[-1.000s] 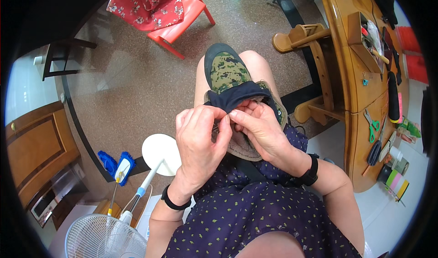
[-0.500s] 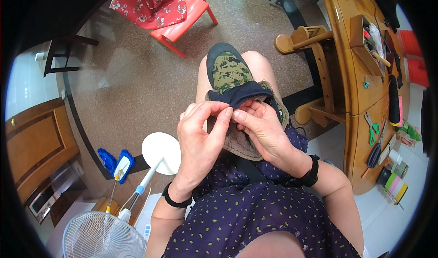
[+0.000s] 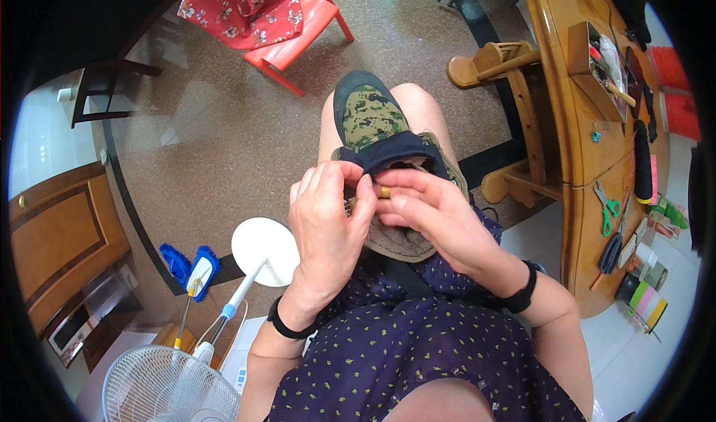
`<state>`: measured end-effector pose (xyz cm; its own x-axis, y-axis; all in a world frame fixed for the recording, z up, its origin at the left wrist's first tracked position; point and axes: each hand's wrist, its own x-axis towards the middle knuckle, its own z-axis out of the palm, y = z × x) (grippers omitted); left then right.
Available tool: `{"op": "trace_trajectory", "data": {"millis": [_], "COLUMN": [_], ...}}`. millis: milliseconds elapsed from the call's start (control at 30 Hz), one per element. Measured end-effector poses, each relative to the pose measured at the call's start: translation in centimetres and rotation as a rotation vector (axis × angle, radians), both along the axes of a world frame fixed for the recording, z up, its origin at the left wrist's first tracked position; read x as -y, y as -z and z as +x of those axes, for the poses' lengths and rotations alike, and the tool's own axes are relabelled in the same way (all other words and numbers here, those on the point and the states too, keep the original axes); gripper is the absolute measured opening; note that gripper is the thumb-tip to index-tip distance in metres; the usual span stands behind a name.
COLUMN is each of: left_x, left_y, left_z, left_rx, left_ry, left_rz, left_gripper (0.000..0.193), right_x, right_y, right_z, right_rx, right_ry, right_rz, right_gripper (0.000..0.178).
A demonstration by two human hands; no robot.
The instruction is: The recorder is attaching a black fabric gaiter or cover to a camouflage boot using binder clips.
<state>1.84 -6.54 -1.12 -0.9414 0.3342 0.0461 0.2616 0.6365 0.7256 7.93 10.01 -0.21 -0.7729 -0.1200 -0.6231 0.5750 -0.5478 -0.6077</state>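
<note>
A shoe (image 3: 373, 115) with a green camouflage upper and a dark toe cap rests on my lap, toe pointing away from me. A black cloth flap (image 3: 391, 151) is folded up at its opening. My left hand (image 3: 326, 209) pinches the near edge of that flap between thumb and fingertips. Just right of it, my right hand (image 3: 432, 217) is over the opening, its index finger stretched along the flap and its other fingers bent toward the thumb. A gold-coloured band (image 3: 385, 192) shows on one finger. Whatever the right fingertips hold, if anything, is too small to make out.
On my right, a wooden table (image 3: 556, 124) carries green-handled scissors (image 3: 608, 209), a wooden box (image 3: 589, 71) of tools and thread spools (image 3: 646, 306). A fan (image 3: 168, 385), a white round-based stand (image 3: 262, 252) and blue mop heads (image 3: 201, 269) are on my left. Ahead stands a red chair (image 3: 298, 42).
My right hand has turned and its fingers have moved off the pinch beside the left thumb, baring the gold-coloured band. My left hand keeps its pinch on the shoe flap.
</note>
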Motion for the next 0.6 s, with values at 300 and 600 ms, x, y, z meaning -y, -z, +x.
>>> {"op": "trace_trajectory", "data": {"millis": [300, 600], "left_x": [0.0, 0.3], "left_y": [0.3, 0.7], "left_z": [0.4, 0.7], "left_rx": [-0.237, -0.324], "left_ry": [0.055, 0.040], "left_rz": [-0.089, -0.053], "left_gripper": [0.017, 0.023], "right_x": [-4.0, -5.2], "right_y": [-0.4, 2.0], "right_z": [-2.0, -2.5], "right_rx": [-0.773, -1.020], "right_ry": [-0.106, -0.185], "right_rz": [1.399, 1.529], "right_gripper": [0.029, 0.018]}}
